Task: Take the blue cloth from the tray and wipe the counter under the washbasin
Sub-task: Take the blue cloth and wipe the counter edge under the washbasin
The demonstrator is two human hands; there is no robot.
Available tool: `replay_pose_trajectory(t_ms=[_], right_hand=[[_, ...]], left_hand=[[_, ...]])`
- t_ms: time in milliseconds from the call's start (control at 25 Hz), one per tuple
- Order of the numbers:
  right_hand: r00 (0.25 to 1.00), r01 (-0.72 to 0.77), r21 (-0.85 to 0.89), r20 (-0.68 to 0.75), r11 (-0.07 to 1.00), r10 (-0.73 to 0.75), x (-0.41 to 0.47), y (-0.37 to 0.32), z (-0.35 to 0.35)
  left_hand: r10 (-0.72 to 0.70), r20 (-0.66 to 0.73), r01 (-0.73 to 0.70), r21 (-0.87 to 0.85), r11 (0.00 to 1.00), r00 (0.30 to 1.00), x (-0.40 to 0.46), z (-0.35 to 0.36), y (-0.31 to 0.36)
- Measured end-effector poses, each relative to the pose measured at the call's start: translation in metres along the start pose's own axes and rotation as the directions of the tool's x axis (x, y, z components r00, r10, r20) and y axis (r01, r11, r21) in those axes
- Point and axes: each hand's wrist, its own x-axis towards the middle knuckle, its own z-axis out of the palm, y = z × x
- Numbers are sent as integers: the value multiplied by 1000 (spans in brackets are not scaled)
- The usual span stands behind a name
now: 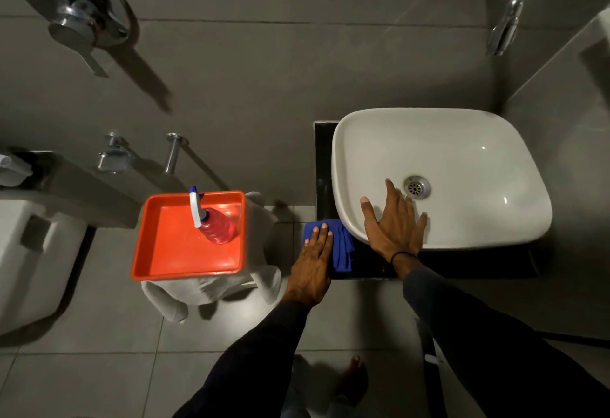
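Observation:
The blue cloth [341,246] lies bunched on the black counter [369,265] at its front left corner, partly under the rim of the white washbasin [462,153]. My left hand [315,259] presses flat on the cloth with fingers spread. My right hand [396,223] rests flat and open on the front left rim of the basin, near the drain [416,187]. The orange tray [171,252] stands to the left and holds only a spray bottle.
A spray bottle [211,219] with red liquid stands in the tray, which rests on a white stool [211,289]. A toilet [29,252] is at the far left. A wall tap [505,18] hangs above the basin. My bare foot [355,381] is on the tiled floor.

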Motion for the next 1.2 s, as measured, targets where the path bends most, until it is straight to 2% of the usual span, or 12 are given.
replay_pose_trajectory(t_ms=[240, 480, 880, 1000, 1200], right_hand=[[998, -52, -32, -38, 998, 51, -1, -1, 2], [997, -78, -51, -16, 996, 77, 1, -2, 0], [995, -98, -95, -28, 991, 95, 4, -2, 0], [995, -104, -95, -20, 990, 103, 3, -2, 0], [995, -99, -82, -22, 992, 97, 4, -2, 1]], left_hand=[[60, 44, -59, -21, 998, 997, 72, -47, -24], [165, 68, -165, -1, 986, 984, 145, -83, -49], [83, 76, -92, 117, 989, 994, 278, -134, -57], [81, 66, -87, 90, 992, 995, 265, -125, -59], [93, 64, -98, 87, 991, 994, 184, -94, -51]])
